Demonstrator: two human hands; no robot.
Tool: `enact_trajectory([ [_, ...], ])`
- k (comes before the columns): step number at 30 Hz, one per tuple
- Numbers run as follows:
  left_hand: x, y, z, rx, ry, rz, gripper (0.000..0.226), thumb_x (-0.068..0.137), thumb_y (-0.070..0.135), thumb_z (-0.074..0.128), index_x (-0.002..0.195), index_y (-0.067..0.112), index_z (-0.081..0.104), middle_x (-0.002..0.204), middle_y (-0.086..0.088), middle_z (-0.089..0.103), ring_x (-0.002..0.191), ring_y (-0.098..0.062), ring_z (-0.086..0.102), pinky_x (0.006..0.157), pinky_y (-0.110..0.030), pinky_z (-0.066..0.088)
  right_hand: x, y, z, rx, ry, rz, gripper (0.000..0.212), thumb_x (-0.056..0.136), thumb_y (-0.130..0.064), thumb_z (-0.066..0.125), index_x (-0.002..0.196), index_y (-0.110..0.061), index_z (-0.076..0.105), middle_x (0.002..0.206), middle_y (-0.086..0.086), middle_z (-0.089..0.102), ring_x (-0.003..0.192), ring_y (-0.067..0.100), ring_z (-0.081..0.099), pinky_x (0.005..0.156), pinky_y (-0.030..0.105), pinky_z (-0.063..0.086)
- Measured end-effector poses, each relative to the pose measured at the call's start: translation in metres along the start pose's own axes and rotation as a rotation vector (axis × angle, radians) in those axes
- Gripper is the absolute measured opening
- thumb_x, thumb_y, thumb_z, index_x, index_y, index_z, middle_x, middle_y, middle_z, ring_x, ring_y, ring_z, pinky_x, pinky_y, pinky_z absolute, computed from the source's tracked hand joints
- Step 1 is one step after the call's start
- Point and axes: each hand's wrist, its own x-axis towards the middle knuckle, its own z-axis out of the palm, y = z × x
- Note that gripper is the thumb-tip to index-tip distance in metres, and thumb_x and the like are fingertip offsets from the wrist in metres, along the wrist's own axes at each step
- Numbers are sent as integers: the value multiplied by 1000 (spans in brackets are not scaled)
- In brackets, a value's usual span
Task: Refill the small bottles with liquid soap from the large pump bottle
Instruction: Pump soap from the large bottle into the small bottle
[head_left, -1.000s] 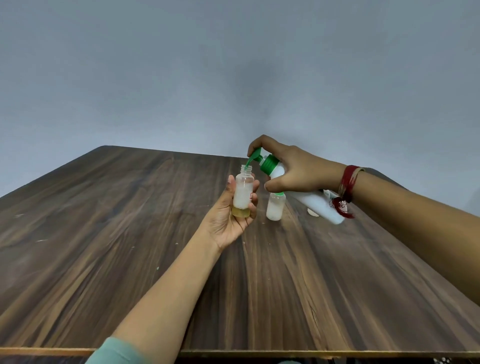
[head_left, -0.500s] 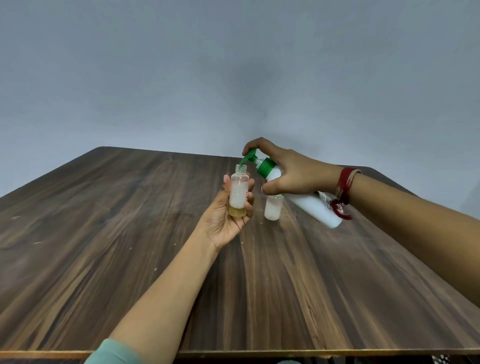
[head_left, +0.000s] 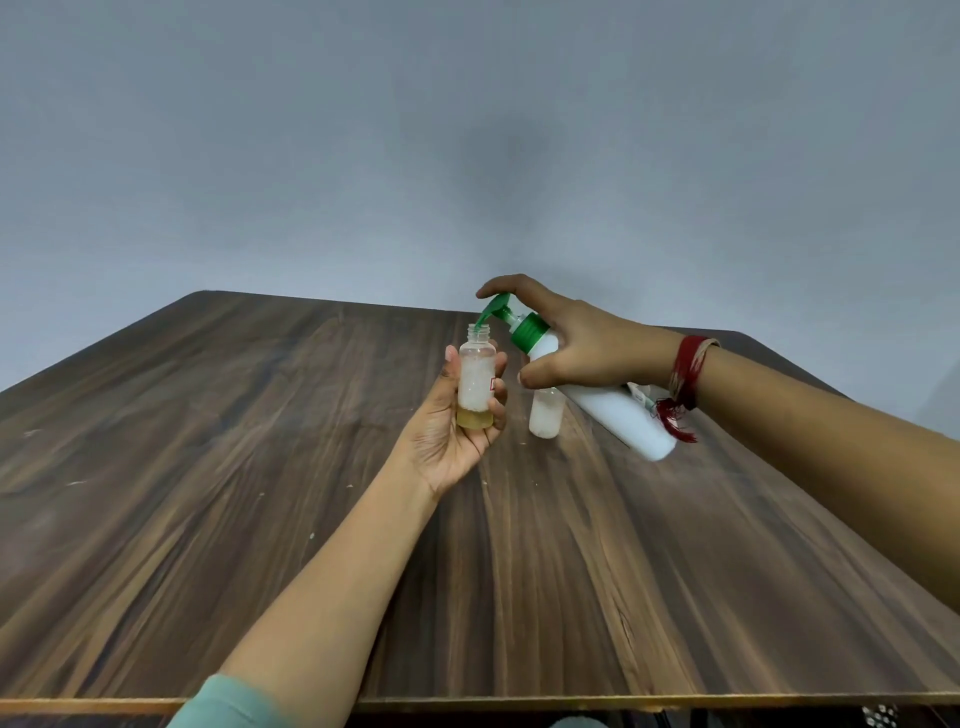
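— Left side?
— Gripping a small bottle (head_left: 475, 384) upright in the left hand (head_left: 452, 436), fingers curled round it, above the bench (head_left: 208, 467). Uncapped; yellowish liquid at the bottom.
— Middle?
— Green pump spout (head_left: 493, 307) just over that open mouth. Noted also a second small bottle (head_left: 545, 415), standing on the bench just beside.
— Right?
— Clasping the large pump bottle (head_left: 613, 410) in the right hand (head_left: 587, 348), tilted, spout end highest, forefinger laid over the pump head. Red thread band (head_left: 685, 374) at the wrist.

Dark wooden table (head_left: 208, 493) (lightly flecked), plain grey wall (head_left: 311, 156)
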Motion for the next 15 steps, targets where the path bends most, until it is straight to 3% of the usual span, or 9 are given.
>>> enact_trajectory([
  [2,0,0,0,9,-3,-3,83,41,27,96,112,5,60,97,-10,69,70,-16,66,53,-26,57,-1,-1,-1,-3,2,-6,71,64,-28,62,129,-40,34,99,3,59,74,20,60,56,17,48],
  [8,-1,-3,2,58,5,-18,88,38,29,97,111,1,58,91,-10,69,68,-15,66,53,-25,57,-3,-4,-4,-18,16,6,58,66,-26,62,118,-35,38,82,-7,55,68,10,54,53,12,43],
  [15,0,1,2,10,13,-3,88,37,27,97,113,4,58,96,-10,70,68,-16,65,51,-25,56,-2,-2,3,18,22,18,79,62,-28,60,135,-40,33,92,-9,56,71,14,57,54,12,43],
])
